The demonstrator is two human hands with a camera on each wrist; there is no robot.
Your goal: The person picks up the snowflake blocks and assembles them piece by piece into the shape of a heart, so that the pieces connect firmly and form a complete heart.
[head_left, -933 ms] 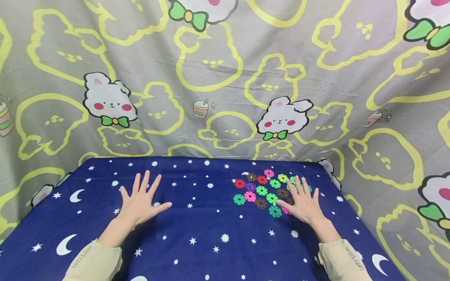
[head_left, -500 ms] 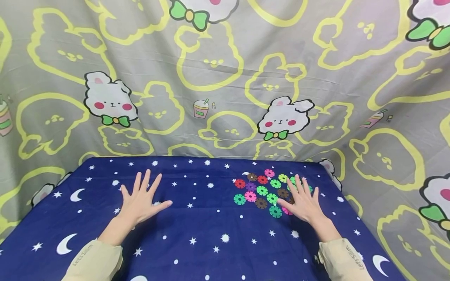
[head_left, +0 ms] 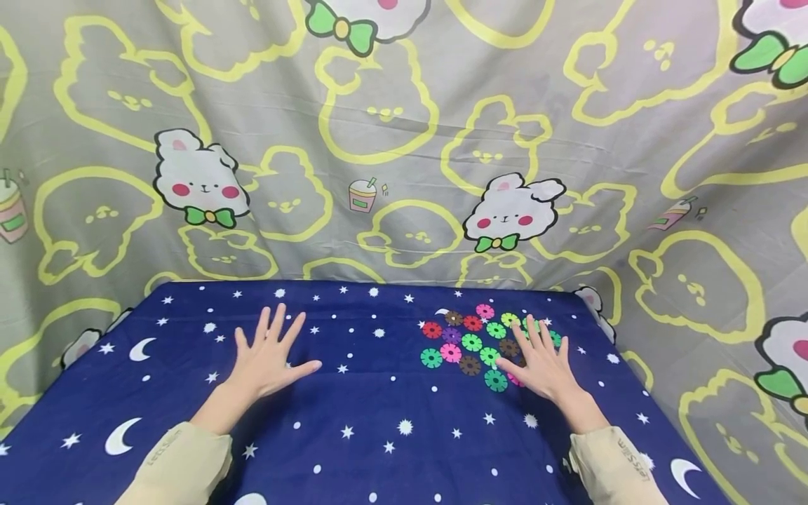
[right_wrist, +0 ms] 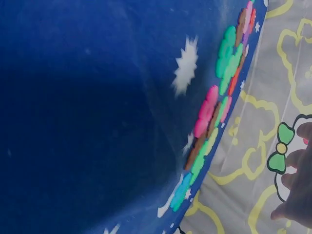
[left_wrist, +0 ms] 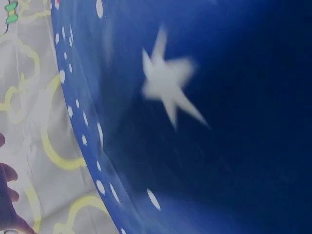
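Note:
My left hand (head_left: 268, 361) hovers over the left part of the dark blue cloth with its fingers spread, holding nothing. On the right, my right hand (head_left: 544, 361) is also spread flat. It overlaps the right end of a group of notched plastic snowflake discs in the head view and hides some of them. Among the discs are a green one (head_left: 495, 381), a brown one (head_left: 470, 365), a red one (head_left: 432, 330) and a purple one (head_left: 451, 336). The right wrist view catches the discs edge-on, including a pink disc (right_wrist: 206, 112), with my fingers (right_wrist: 297, 178) at its right border.
A dark blue cloth (head_left: 379, 400) printed with white stars, moons and dots covers the table. Behind and at both sides hangs a grey curtain (head_left: 284, 119) with yellow outlines and white rabbit faces. Beige sleeves (head_left: 183, 463) cover both forearms.
My left hand has shifted a little to the right over the cloth, fingers still spread. The right hand has barely moved, and the discs lie as before.

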